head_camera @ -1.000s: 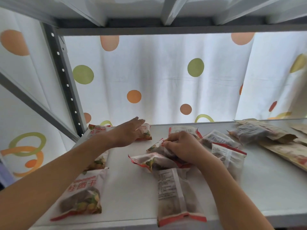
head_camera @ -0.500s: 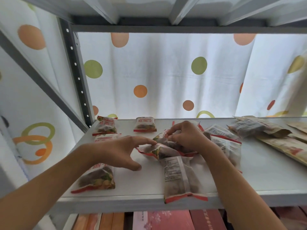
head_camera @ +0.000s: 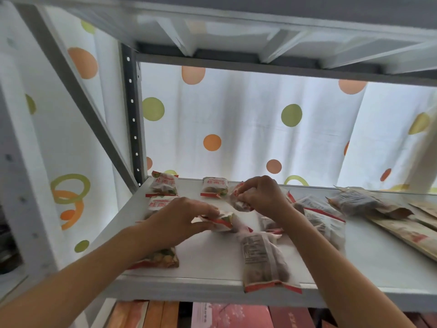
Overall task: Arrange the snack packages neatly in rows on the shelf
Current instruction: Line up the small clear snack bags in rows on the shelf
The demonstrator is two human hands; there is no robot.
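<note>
Left hand [head_camera: 176, 222] now pinches a snack packet [head_camera: 224, 222] at its fingertips.

Backlit polka-dot curtain [head_camera: 248, 129] (orange, green spots) behind grey metal rack upright [head_camera: 132, 114].

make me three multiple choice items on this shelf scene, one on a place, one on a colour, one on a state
1. Where does the face-down package lie?
A. at the shelf's front edge
B. against the curtain
C. on the upper shelf

2. What colour are the packages' sealed edges?
A. blue
B. red
C. black

3. What is the right hand doing?
A. resting flat
B. hanging idle
C. gripping a package

Answers: 1 A, its red end overhangs the shelf front. 2 B, red strips show on the back-row package. 3 C, its fingers curl round a package held off the shelf.
</note>
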